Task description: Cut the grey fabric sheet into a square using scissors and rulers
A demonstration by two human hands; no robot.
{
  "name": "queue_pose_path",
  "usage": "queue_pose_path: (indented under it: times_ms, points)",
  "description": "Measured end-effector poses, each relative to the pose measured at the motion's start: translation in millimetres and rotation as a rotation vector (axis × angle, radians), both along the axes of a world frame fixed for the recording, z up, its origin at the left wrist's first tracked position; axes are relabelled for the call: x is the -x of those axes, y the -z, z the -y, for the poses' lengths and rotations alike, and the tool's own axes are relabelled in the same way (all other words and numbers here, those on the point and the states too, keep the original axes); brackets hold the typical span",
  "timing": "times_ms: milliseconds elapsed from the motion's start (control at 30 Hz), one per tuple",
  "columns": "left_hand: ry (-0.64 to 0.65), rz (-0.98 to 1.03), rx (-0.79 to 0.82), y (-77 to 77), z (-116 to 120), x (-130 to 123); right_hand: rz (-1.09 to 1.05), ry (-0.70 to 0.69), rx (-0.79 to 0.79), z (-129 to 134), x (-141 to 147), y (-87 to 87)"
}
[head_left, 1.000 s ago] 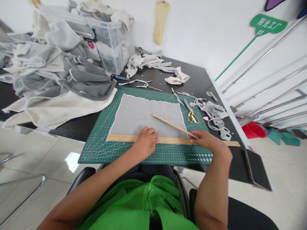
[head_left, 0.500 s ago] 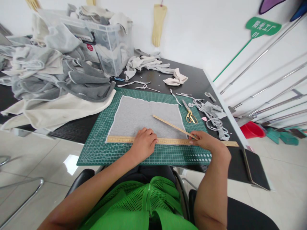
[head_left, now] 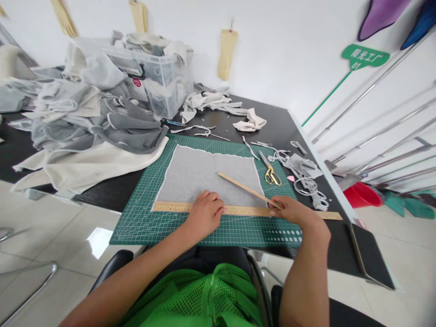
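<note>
A grey cloth piece (head_left: 207,175) lies flat on the green cutting mat (head_left: 136,227). Along its near edge runs a long wooden ruler (head_left: 243,210), reaching past the mat on the right. My left hand (head_left: 206,212) rests on this ruler with its fingers curled together, pressing it down. A shorter wooden ruler (head_left: 240,185) slants over the cloth. My right hand (head_left: 288,209) pinches its lower right end, close above the long ruler.
Gold-handled scissors (head_left: 271,175) lie on the mat's right part, with grey scraps (head_left: 304,170) beyond. A fabric heap (head_left: 129,122) and a clear bin (head_left: 163,91) stand left. A dark tablet-like object (head_left: 370,254) lies at the right edge.
The camera view has tilted slightly, so everything sits a little lower in the picture. Both hands and both rulers keep their places on the cloth.
</note>
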State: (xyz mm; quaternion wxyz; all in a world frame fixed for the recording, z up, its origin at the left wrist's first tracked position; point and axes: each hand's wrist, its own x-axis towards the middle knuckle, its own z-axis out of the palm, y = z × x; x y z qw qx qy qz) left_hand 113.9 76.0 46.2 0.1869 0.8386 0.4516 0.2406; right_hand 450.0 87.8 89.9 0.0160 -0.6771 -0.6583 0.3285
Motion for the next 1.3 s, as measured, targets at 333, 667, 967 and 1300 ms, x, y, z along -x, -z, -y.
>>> queue_pose_path:
  times_ms: [333, 667, 967, 1300]
  points:
    - [-0.001, 0.062, 0.023, 1.4, 1, -2, 0.047, 0.013, -0.019, 4, -2, 0.5]
    - [0.005, 0.12, 0.08, -4.2, 1, 2, -0.232, 0.017, -0.308, -8, 61, -4.2]
    - [-0.075, 0.292, 0.055, -8.3, 6, 5, -0.73, 0.046, -0.297, -19, 140, 13.7]
    - [-0.029, 0.262, 0.05, -3.4, 6, 6, -1.088, 0.199, -0.153, -13, 182, 23.0]
